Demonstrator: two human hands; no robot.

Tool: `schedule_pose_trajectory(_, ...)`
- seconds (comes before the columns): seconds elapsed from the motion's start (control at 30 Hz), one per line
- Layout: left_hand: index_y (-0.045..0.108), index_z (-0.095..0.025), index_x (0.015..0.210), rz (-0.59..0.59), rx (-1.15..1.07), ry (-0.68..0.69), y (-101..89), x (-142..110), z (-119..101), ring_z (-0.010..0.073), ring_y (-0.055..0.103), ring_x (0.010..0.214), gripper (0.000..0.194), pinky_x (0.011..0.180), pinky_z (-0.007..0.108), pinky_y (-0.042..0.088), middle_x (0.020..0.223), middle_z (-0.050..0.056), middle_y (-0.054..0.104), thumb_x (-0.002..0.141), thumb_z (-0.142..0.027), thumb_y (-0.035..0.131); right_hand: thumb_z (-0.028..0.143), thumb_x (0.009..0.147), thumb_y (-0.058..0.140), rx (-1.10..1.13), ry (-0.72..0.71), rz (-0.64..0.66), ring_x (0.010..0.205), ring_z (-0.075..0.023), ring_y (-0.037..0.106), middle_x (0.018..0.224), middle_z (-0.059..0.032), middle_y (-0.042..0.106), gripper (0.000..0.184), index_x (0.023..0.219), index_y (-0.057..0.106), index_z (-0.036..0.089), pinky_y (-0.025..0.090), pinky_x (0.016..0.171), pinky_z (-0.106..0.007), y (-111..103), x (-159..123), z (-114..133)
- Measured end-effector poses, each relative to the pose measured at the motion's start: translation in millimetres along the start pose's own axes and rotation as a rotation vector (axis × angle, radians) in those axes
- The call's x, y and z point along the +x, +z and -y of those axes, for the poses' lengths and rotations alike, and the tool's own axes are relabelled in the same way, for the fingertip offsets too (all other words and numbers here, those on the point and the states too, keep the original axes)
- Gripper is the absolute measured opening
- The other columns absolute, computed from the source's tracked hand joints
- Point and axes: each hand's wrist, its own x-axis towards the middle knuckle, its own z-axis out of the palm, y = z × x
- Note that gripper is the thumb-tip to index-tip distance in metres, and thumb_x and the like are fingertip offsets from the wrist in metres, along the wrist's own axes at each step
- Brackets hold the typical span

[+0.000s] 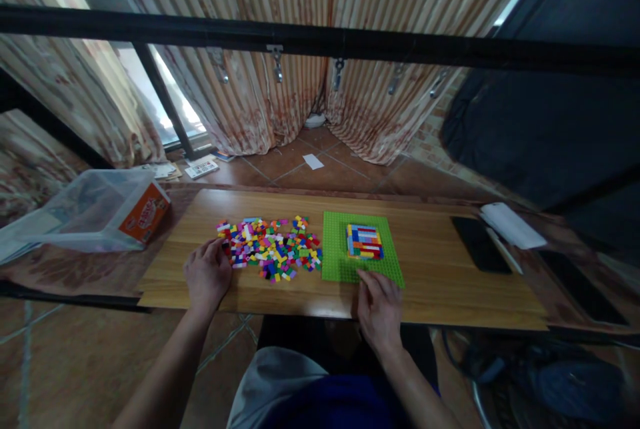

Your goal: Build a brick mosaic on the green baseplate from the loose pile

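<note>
Loose toy building bricks (280,252) of many colours lie in a spread pile on the wooden board. At the pile's left edge is my left hand (207,274), its fingers curled in against the bricks; whatever they pinch is too small to make out. A green baseplate (335,266) lies right of the pile, bearing a square block of stacked bricks (364,242) with striped rows on top. My right hand (381,306) rests over the baseplate's front edge, just below that block. Its fingers are bent and drawn together, and anything between them is hidden.
A clear plastic tub (100,209) with an orange label stands at the left. On the right lie a black phone-like slab (481,244), a white object (513,224) and another dark slab (583,286). A black metal bar (310,39) crosses beyond the table.
</note>
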Motion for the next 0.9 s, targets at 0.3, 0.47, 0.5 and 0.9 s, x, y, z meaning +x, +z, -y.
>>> schedule_pose_trajectory(0.3, 0.068, -0.02, 0.113, 0.008, -0.048, -0.027, -2.0, -3, -4, 0.0242, 0.058, 0.105, 0.035, 0.096, 0.04, 0.041, 0.118, 0.008, 0.067, 0.089, -0.024, 0.043, 0.024, 0.094, 0.047, 0.189, -0.062, 0.145, 0.095, -0.0219, 0.06, 0.1, -0.0072, 0.068, 0.025, 0.105, 0.07, 0.024, 0.046, 0.087, -0.042, 10, -5, 37)
schedule_pose_trajectory(0.47, 0.068, -0.02, 0.114, 0.012, -0.052, -0.045, -3.1, -4, -5, 0.0254, 0.057, 0.106, 0.035, 0.096, 0.042, 0.041, 0.119, 0.008, 0.067, 0.089, -0.022, 0.043, 0.025, 0.094, 0.048, 0.217, -0.111, 0.217, 0.093, -0.0215, 0.059, 0.101, -0.0065, 0.067, 0.023, 0.101, 0.069, 0.023, 0.045, 0.085, -0.039, 22, 6, 56)
schedule_pose_trajectory(0.5, 0.067, -0.019, 0.115, 0.012, -0.05, -0.043, -2.9, -5, -5, 0.0258, 0.057, 0.107, 0.036, 0.096, 0.042, 0.041, 0.119, 0.009, 0.067, 0.089, -0.022, 0.043, 0.025, 0.094, 0.048, 0.22, -0.122, 0.232, 0.093, -0.0214, 0.059, 0.101, -0.0063, 0.067, 0.022, 0.101, 0.069, 0.023, 0.045, 0.084, -0.039, 25, 7, 60)
schedule_pose_trajectory(0.9, 0.067, -0.02, 0.116, 0.006, -0.068, -0.044, -0.3, -6, -2, 0.0263, 0.057, 0.11, 0.035, 0.097, 0.042, 0.04, 0.12, 0.008, 0.067, 0.089, -0.021, 0.045, 0.028, 0.094, 0.051, 0.219, -0.214, 0.262, 0.093, -0.022, 0.055, 0.098, -0.0058, 0.065, 0.021, 0.104, 0.068, 0.023, 0.039, 0.082, -0.036, 54, 29, 96)
